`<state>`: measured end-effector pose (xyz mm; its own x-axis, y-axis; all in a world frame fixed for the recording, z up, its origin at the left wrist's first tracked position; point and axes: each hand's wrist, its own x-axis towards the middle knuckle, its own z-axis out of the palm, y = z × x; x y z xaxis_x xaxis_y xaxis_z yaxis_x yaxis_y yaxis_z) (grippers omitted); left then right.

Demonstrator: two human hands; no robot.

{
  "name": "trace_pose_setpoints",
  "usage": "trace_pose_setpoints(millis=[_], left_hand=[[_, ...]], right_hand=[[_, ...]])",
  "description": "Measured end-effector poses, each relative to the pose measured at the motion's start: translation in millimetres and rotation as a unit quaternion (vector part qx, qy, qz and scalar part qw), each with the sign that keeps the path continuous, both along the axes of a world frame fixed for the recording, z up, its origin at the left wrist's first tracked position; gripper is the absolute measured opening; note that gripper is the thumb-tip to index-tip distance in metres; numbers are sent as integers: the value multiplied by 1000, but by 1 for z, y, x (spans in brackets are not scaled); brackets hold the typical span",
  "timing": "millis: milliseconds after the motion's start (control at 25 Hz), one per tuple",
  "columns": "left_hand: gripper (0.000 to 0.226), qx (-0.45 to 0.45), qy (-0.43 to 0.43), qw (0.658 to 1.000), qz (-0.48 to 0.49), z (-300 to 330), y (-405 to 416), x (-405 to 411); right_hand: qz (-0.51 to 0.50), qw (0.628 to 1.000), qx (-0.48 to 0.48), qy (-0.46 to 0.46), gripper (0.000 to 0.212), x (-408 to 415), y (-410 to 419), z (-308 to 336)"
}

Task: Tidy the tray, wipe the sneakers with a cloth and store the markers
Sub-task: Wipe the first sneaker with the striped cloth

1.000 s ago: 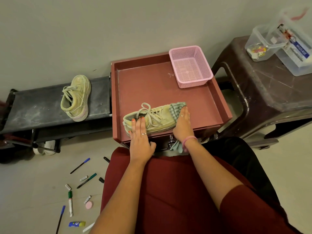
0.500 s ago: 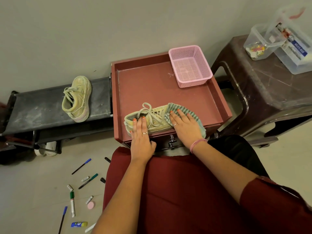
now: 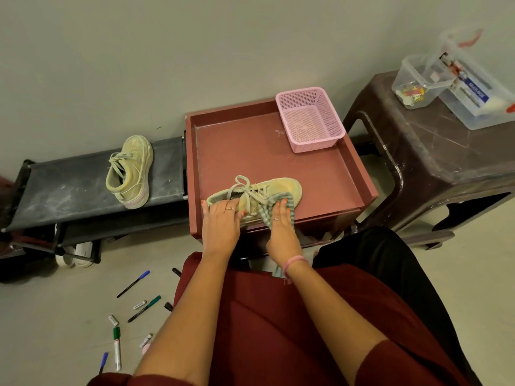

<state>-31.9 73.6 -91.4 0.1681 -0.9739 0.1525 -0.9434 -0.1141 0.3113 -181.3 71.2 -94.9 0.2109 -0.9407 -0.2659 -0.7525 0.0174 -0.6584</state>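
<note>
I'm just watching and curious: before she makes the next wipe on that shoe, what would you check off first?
1. Sneaker steadied by left hand: ok.
2. Cloth under right hand, lying on the sneaker: ok.
3. Sneaker sits inside the tray: ok.
4. Second sneaker waiting on the bench: ok.
5. Markers stored: not ok, scattered on the floor.
6. Underside of the sneaker clean: cannot tell.
</note>
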Motion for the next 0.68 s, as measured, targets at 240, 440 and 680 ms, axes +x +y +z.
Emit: trace_pose_setpoints(millis=[240, 440, 680], left_hand=[[28, 38, 70, 997, -18, 25, -20, 8], [22, 137, 189, 972, -36, 64, -49, 12], [19, 140, 347, 922, 101, 24, -37, 22]], right_hand=[[-27, 996, 47, -67, 77, -41, -46, 31], [-19, 999, -23, 13, 75, -38, -44, 40], [17, 986, -89, 140, 69, 24, 6, 32]])
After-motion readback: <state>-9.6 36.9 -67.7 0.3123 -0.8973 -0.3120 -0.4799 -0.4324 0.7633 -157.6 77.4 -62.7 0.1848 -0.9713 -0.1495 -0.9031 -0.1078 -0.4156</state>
